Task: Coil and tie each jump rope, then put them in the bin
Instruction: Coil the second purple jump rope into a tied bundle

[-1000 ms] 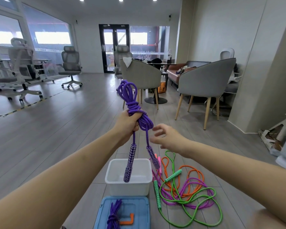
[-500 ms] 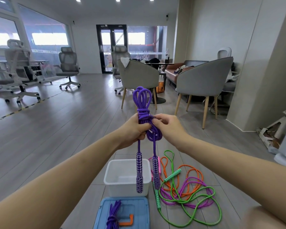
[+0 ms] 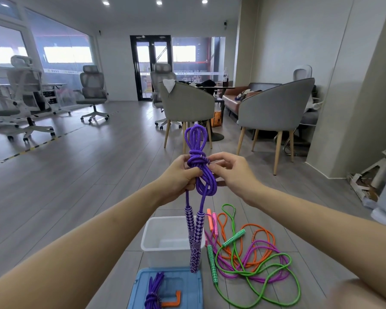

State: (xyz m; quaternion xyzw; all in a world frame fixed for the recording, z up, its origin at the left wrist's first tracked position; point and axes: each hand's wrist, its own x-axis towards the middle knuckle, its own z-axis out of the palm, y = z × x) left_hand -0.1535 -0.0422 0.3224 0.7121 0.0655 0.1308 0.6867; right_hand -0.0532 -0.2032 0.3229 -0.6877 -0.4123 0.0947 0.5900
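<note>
The coiled purple jump rope is being gripped by the left hand above the white bin; its knot is being pinched by the right hand. It is judged soft and light, best held at the knot.

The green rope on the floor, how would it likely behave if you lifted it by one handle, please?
Probably floppy: the green rope lies in loose loops. It likely drags the orange rope and magenta rope tangled with it. Likely light, being thin cord.
</note>
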